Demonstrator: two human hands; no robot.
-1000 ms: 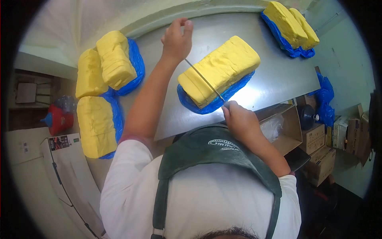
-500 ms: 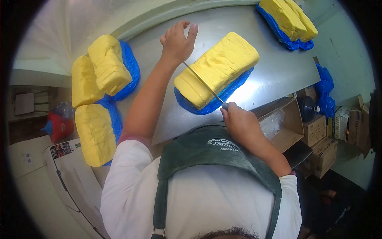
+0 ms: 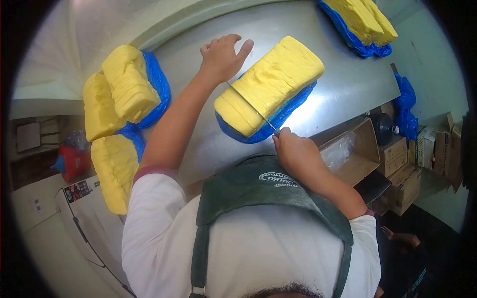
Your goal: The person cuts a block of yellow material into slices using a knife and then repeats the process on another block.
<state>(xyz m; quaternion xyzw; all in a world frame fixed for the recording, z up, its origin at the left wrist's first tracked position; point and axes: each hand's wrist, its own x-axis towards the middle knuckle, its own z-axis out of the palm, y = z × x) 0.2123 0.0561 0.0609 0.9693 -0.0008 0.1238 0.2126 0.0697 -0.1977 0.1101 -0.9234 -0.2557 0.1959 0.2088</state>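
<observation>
My right hand [image 3: 299,155] is wrapped round the handle of a long, thin knife [image 3: 252,106]. Its blade lies across a large yellow block, which looks like butter or margarine [image 3: 280,79], near the block's left end. Under the block, a blue plastic bag [image 3: 298,105] is spread on the metal table. My left hand [image 3: 222,58] is just beyond the knife's far tip, its thumb stretched out and fingers apart, and holds nothing. The blade's tip ends close to my left wrist.
Several more yellow blocks [image 3: 131,84] on blue plastic stand at the left. Others [image 3: 360,22] sit at the table's [image 3: 348,87] far right. Below the right edge are an open cardboard box [image 3: 365,149] and stacked cartons [image 3: 403,188]. Another person's hand [image 3: 402,238] shows at lower right.
The knife and my right hand have shifted slightly left along the block. My left hand has moved a little to the right, and its fingers are straighter.
</observation>
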